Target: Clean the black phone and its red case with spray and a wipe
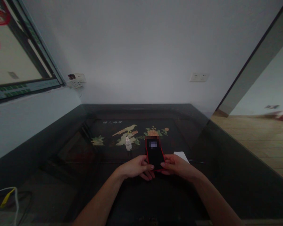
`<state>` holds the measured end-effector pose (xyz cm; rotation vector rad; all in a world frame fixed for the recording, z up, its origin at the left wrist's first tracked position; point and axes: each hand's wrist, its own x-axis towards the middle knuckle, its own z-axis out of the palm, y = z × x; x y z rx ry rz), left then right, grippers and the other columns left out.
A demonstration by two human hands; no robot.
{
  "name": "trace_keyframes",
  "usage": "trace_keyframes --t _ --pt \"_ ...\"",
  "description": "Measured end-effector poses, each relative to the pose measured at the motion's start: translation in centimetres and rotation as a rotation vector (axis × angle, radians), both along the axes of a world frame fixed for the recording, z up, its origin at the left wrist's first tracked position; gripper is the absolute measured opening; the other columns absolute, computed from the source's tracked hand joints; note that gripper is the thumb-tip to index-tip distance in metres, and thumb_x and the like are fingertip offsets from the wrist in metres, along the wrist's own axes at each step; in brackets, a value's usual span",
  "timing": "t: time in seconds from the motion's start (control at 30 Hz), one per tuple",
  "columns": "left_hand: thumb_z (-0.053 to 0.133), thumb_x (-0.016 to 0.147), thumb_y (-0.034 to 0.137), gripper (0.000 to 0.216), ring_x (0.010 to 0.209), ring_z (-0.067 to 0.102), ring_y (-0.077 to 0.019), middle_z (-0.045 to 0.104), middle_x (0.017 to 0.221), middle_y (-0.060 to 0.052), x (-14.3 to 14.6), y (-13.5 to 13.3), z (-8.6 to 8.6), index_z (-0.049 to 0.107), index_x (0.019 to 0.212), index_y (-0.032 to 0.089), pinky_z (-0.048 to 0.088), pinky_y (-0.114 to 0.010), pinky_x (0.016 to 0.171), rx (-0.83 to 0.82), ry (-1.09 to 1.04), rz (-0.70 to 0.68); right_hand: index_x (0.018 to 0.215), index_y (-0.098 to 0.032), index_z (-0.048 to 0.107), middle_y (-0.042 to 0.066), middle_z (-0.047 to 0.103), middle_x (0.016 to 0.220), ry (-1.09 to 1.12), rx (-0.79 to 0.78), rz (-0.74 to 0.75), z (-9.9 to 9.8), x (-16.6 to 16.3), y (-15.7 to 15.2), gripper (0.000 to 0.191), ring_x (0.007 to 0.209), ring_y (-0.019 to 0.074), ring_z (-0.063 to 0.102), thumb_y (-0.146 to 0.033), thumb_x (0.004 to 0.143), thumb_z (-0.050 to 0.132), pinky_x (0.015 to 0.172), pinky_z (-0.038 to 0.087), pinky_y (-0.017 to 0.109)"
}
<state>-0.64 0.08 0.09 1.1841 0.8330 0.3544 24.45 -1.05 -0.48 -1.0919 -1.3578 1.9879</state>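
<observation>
Between our left hand and right hand we have a black, red-edged phone, over the dark table. It looks light and stiff, its front probably slippery and easily cracked, so we would take it by the side edges. Both hands pinch its lower corners, thumbs on the front. Past our left hand a small pale bottle stands; just beyond our right lies a white sheet
</observation>
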Motion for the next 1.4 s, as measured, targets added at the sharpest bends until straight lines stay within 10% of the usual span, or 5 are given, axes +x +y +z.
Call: trace_keyframes --t 0.3,0.63,0.97,1.4 --pt "0.080 0.078 0.050 0.051 0.079 0.075 -0.0227 0.076 0.091 -0.011 0.1 0.1 0.0 0.053 0.107 0.018 0.059 -0.036 0.070 0.003 -0.051 0.044 0.124 -0.017 0.063 0.011 0.075 0.116 0.016 -0.006 -0.016 0.0 0.1 0.0 0.058 0.110 0.0244 0.071 -0.045 0.078 0.085 0.095 0.056 0.037" --pt "0.069 0.092 0.034 0.021 0.083 0.073 -0.0182 0.073 0.098 -0.009 0.4 1.5 -0.7 0.064 0.101 0.016 0.058 -0.034 0.079 -0.083 -0.289 0.524 0.127 -0.017 0.061 0.013 0.073 0.123 0.006 -0.039 0.055 0.8 -0.2 -0.5 0.061 0.111 0.0262 0.072 -0.043 0.078 0.086 0.094 0.058 0.038" --pt "0.063 0.095 0.019 0.019 0.086 0.073 -0.0181 0.075 0.106 -0.014 0.2 1.2 0.0 0.068 0.112 0.011 0.058 -0.030 0.080 -0.162 -0.396 0.470 0.125 -0.017 0.065 0.011 0.075 0.117 -0.013 -0.032 0.086 1.0 -0.2 -0.4 0.053 0.110 0.0242 0.072 -0.042 0.082 0.082 0.091 0.059 0.035" --pt "0.070 0.089 0.043 0.036 0.090 0.070 -0.0201 0.072 0.099 -0.009 0.1 1.3 -0.3 0.066 0.112 0.016 0.058 -0.032 0.076 0.104 -0.047 0.408 0.116 -0.016 0.067 0.012 0.075 0.114 -0.049 -0.052 -0.049 0.1 0.3 0.0 0.048 0.107 0.0234 0.072 -0.045 0.081 0.082 0.097 0.057 0.039"
